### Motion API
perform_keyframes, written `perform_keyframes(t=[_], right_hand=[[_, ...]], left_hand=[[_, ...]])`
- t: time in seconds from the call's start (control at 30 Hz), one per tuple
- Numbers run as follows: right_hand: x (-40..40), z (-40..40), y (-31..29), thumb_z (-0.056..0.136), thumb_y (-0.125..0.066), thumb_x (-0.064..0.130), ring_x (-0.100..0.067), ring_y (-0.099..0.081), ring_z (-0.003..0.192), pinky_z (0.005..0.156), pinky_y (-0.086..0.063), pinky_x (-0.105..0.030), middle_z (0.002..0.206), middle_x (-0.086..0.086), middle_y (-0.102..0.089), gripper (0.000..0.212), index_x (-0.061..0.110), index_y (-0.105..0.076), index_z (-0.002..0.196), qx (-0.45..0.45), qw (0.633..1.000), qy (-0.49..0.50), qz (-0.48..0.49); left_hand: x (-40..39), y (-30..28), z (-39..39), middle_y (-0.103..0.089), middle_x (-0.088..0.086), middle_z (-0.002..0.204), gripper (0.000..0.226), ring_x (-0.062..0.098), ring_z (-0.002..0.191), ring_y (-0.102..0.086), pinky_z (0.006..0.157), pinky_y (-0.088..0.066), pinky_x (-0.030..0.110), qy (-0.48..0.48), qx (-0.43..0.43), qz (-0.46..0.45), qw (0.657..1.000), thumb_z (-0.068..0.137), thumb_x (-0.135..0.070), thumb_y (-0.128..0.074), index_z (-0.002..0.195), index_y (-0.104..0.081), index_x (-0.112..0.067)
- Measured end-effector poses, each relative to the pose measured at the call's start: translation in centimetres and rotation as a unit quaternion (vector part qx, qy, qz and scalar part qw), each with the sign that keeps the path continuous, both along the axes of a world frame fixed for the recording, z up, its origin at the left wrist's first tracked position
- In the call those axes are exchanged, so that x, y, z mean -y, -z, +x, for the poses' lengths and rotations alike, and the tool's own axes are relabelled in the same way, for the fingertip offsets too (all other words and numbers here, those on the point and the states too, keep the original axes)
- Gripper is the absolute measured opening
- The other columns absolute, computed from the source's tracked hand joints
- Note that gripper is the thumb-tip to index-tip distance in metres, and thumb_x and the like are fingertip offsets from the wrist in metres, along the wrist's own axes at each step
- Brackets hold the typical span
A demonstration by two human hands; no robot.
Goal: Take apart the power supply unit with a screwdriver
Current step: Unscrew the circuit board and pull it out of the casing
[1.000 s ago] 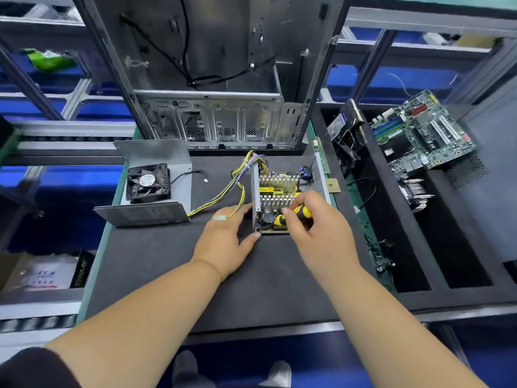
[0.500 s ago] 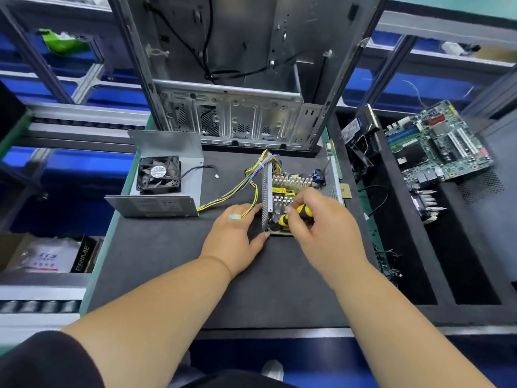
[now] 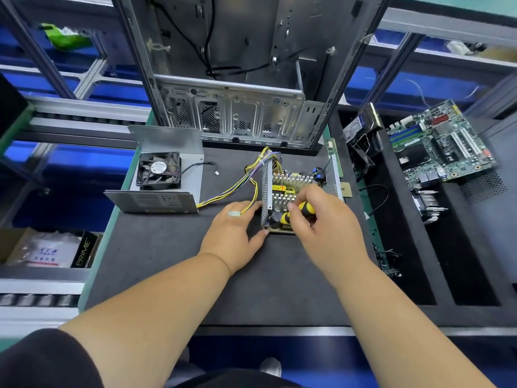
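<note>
Disassembly looks well under way, judged from how the parts lie. At far left the sheet-metal cover (image 3: 167, 175) already sits apart from the unit, a bent grey shell with the black square fan (image 3: 159, 171) mounted inside it, its thin lead trailing loose on the dark foam mat (image 3: 156, 264). A bundle of yellow and purple wires (image 3: 237, 186) runs from beside the cover to the power supply unit (image 3: 291, 197) at the mat's centre, in front of the bare steel computer chassis (image 3: 237, 116).

The left hand (image 3: 237, 233) lies flat on the mat, fingers fairly straight against the unit's perforated side wall, bracing it. The unit's circuit board is exposed: finned aluminium heatsinks, a yellow-taped transformer, a dark cylindrical capacitor.

The right hand (image 3: 319, 219) grips the yellow-and-black screwdriver (image 3: 299, 210), fingers curled round its handle, tip down toward the near board corner; the tip itself is hidden. Freeing the board from its tray seems to be what remains.

Farther right, a green motherboard (image 3: 439, 144) rests in a black tray.
</note>
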State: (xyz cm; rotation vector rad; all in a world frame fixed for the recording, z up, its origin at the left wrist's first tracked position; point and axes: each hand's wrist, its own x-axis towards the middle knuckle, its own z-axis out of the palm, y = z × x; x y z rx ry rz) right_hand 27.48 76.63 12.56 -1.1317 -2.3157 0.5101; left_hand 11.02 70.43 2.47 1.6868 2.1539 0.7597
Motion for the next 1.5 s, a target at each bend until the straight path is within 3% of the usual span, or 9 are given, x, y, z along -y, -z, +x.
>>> perform_keyframes(t=[0.33, 0.53, 0.67, 0.83, 0.97, 1.1, 1.17, 1.3, 1.5], right_hand=[[-0.2, -0.3, -0.3, 0.092, -0.063, 0.021, -0.012, -0.039, 0.059, 0.053, -0.023, -0.014, 0.061, 0.013, -0.041, 0.011, 0.017, -0.055, 0.086, 0.023, 0.999, -0.025, 0.006], [-0.2, -0.4, -0.9, 0.092, -0.060, 0.021, -0.015, -0.041, 0.058, 0.052, -0.025, -0.031, 0.062, 0.006, -0.049, 0.009, 0.017, -0.054, 0.088, 0.052, 0.998, -0.039, 0.001], [-0.3, -0.4, -1.6, 0.089, -0.062, 0.017, -0.013, -0.035, 0.059, 0.052, -0.021, -0.015, 0.061, 0.014, -0.035, 0.006, 0.014, -0.057, 0.088, 0.083, 0.995, -0.056, 0.012], [-0.5, -0.8, -2.2, 0.088, -0.061, 0.013, -0.013, -0.031, 0.066, 0.059, -0.029, -0.010, 0.064, 0.016, -0.035, 0.007, 0.013, -0.055, 0.087, 0.084, 0.991, -0.099, -0.001], [-1.2, -1.6, -2.3, 0.091, -0.056, 0.023, -0.012, -0.040, 0.066, 0.053, -0.027, -0.025, 0.067, 0.008, -0.045, 0.006, 0.019, -0.054, 0.087, 0.102, 0.990, -0.094, -0.019], [-1.9, -2.4, -3.2, 0.100, -0.041, 0.051, -0.021, -0.055, 0.075, 0.063, -0.045, -0.034, 0.075, 0.004, -0.064, 0.033, 0.024, -0.054, 0.084, 0.173, 0.982, -0.073, -0.015], [-2.0, -2.7, -3.4, 0.102, -0.041, 0.047, -0.024, -0.055, 0.077, 0.064, -0.043, -0.037, 0.076, 0.005, -0.062, 0.029, 0.024, -0.052, 0.088, 0.194, 0.977, -0.089, 0.002], [-1.5, -3.2, -3.7, 0.099, -0.052, 0.025, -0.022, -0.041, 0.075, 0.060, -0.019, -0.036, 0.069, 0.009, -0.040, 0.010, 0.017, -0.053, 0.106, 0.157, 0.976, -0.151, -0.019], [-1.7, -2.6, -3.8, 0.097, -0.053, 0.018, -0.020, -0.042, 0.081, 0.062, -0.024, -0.033, 0.086, 0.005, -0.053, 0.006, 0.014, -0.050, 0.101, 0.124, 0.979, -0.137, -0.082]], left_hand=[[0.0, 0.0, 0.0, -0.054, -0.005, 0.137, 0.059, 0.017, 0.130, -0.041, 0.111, -0.033, 0.031, 0.003, -0.007, -0.002, 1.000, 0.091, -0.043, -0.062, 0.144, -0.047, -0.024], [-0.1, 0.1, 0.0, -0.054, -0.005, 0.136, 0.058, 0.018, 0.130, -0.042, 0.111, -0.034, 0.032, 0.007, -0.008, -0.005, 1.000, 0.091, -0.043, -0.062, 0.143, -0.047, -0.024], [-0.1, 0.1, 0.0, -0.054, -0.006, 0.136, 0.058, 0.018, 0.130, -0.042, 0.111, -0.033, 0.032, 0.006, -0.007, -0.003, 1.000, 0.090, -0.043, -0.062, 0.143, -0.048, -0.023], [-0.2, 0.2, -0.1, -0.055, -0.006, 0.135, 0.058, 0.018, 0.129, -0.042, 0.110, -0.035, 0.034, 0.007, -0.005, -0.005, 1.000, 0.090, -0.043, -0.062, 0.143, -0.048, -0.023], [-0.1, 0.1, 0.0, -0.057, -0.005, 0.132, 0.058, 0.020, 0.126, -0.045, 0.108, -0.036, 0.035, 0.006, -0.003, -0.003, 1.000, 0.089, -0.041, -0.064, 0.142, -0.049, -0.021], [-0.1, 0.1, 0.0, -0.058, -0.005, 0.129, 0.058, 0.020, 0.122, -0.045, 0.105, -0.037, 0.031, 0.006, -0.008, -0.002, 1.000, 0.089, -0.041, -0.063, 0.142, -0.049, -0.022], [-0.1, 0.1, 0.0, -0.058, -0.004, 0.130, 0.058, 0.020, 0.123, -0.045, 0.106, -0.036, 0.031, 0.005, -0.004, 0.000, 1.000, 0.089, -0.040, -0.065, 0.142, -0.050, -0.020], [-0.1, 0.1, 0.0, -0.058, -0.002, 0.128, 0.054, 0.022, 0.122, -0.045, 0.105, -0.037, 0.034, 0.008, -0.005, -0.002, 1.000, 0.089, -0.039, -0.064, 0.137, -0.053, -0.018], [-0.1, 0.3, 0.0, -0.056, -0.005, 0.132, 0.057, 0.020, 0.126, -0.044, 0.108, -0.036, 0.034, 0.006, -0.005, 0.000, 1.000, 0.089, -0.041, -0.064, 0.141, -0.050, -0.021]])
